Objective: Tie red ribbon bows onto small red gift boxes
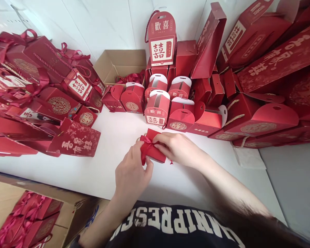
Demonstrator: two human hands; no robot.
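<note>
A small red gift box (pixel 157 154) with a red ribbon (pixel 147 140) across its top is on the white table between my two hands. My left hand (pixel 133 168) grips the ribbon at the box's left side, its thumb at the near edge and its fingers at the ribbon loop. On the other side, my right hand (pixel 174 146) pinches the ribbon near the knot with thumb and forefinger. A short ribbon end hangs out beneath the right hand, at the box's right corner.
Red boxes with open handle tops (pixel 181 115) line the back of the white table (pixel 93 175). Decorated boxes (pixel 79 137) are piled at the left, larger ones (pixel 268 119) at the right. Behind stands an open carton (pixel 103 67); another carton (pixel 72 210) with ribboned boxes is at the lower left.
</note>
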